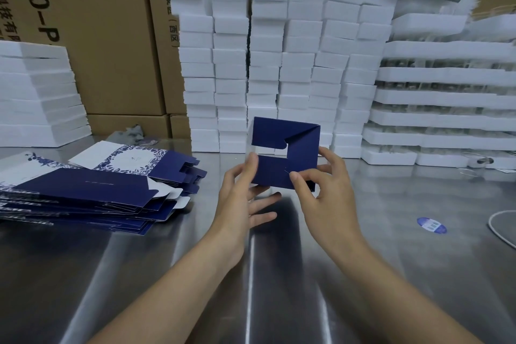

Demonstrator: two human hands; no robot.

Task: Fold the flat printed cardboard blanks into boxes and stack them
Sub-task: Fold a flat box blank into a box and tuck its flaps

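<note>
A dark blue cardboard box (287, 153) is held above the steel table at the centre, its end facing me with the interlocking flaps partly folded in and a square gap left in the middle. My left hand (243, 193) holds its left edge, thumb on the front and fingers spread below it. My right hand (326, 190) grips the right side, thumb pressing the lower flap. A fanned pile of flat blue-and-white printed blanks (92, 187) lies on the table to the left.
Tall stacks of white folded boxes (279, 64) stand right behind the held box. White foam trays (446, 98) are piled at the right, more white stacks (39, 98) at the left, brown cartons (106, 22) behind. A blue sticker (431, 225) and a white cable (502, 229) lie on the table (167, 274).
</note>
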